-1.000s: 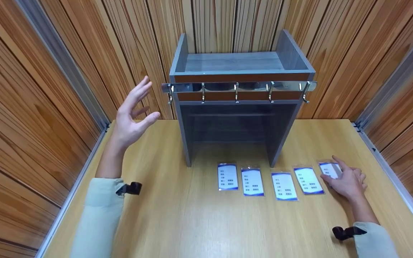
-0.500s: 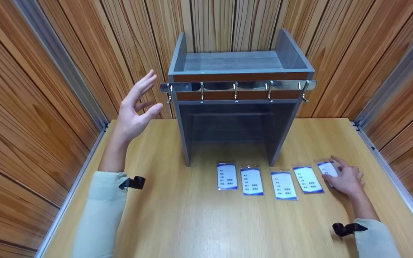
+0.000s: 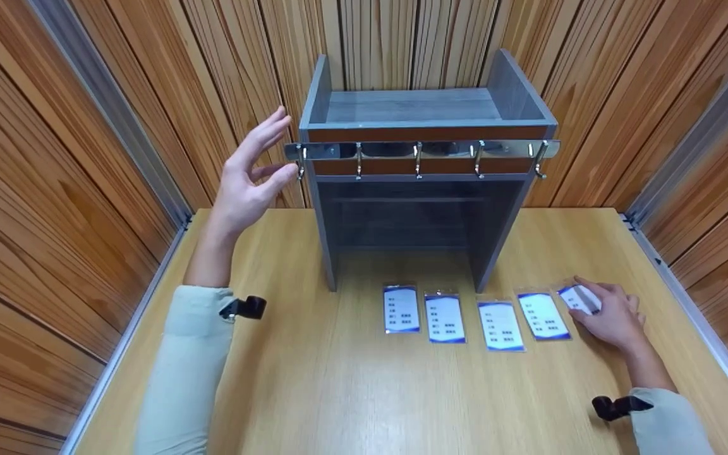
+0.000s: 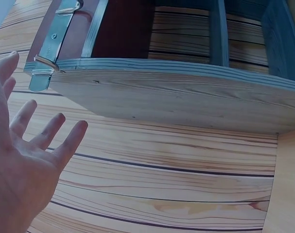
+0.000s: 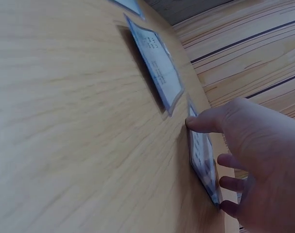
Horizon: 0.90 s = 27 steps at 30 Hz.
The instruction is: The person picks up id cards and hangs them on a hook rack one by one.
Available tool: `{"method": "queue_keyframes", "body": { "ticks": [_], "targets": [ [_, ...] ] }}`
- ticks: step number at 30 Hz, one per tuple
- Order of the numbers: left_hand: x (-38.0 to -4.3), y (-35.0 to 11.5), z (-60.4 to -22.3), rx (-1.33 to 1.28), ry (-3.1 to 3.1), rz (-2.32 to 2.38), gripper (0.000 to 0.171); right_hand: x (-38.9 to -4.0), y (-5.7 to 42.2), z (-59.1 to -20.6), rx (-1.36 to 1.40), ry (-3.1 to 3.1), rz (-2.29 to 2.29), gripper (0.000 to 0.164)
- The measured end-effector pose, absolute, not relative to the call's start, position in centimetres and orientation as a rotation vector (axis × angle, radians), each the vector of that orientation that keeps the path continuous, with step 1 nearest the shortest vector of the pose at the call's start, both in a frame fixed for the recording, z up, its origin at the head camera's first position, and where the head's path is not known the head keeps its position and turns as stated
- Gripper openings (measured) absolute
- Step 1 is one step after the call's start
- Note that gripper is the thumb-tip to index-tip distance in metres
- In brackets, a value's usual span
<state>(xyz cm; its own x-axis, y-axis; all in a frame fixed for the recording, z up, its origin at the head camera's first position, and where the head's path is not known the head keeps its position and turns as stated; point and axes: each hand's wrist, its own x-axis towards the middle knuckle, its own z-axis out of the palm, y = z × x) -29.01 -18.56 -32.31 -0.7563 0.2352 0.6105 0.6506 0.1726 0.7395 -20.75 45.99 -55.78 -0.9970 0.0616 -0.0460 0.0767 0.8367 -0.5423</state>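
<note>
Between the curled fingers and thumb of the right hand sits a glossy card, gripped by its edges — left hand raised, fingers loosely extended near a shiny metal rail.

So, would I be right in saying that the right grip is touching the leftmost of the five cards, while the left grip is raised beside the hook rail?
Not quite: the right grip is touching the rightmost card of the five, not the leftmost, as the head view shows. The left grip is indeed raised beside the hook rail.
</note>
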Motion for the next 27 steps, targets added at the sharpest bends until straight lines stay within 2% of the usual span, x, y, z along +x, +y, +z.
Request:
{"method": "queue_keyframes", "body": {
  "ticks": [12,27],
  "targets": [
    [-29.6,-17.6,-31.6,-0.846,-2.123,-1.621,0.061,-21.5,46.9,-54.4,0.074,2.838,-0.871,0.078],
    [-30.2,-17.1,-30.8,-0.896,-2.162,-1.596,0.054,-22.7,47.4,-53.7,0.138,2.697,-0.921,0.089]
  ]
}}
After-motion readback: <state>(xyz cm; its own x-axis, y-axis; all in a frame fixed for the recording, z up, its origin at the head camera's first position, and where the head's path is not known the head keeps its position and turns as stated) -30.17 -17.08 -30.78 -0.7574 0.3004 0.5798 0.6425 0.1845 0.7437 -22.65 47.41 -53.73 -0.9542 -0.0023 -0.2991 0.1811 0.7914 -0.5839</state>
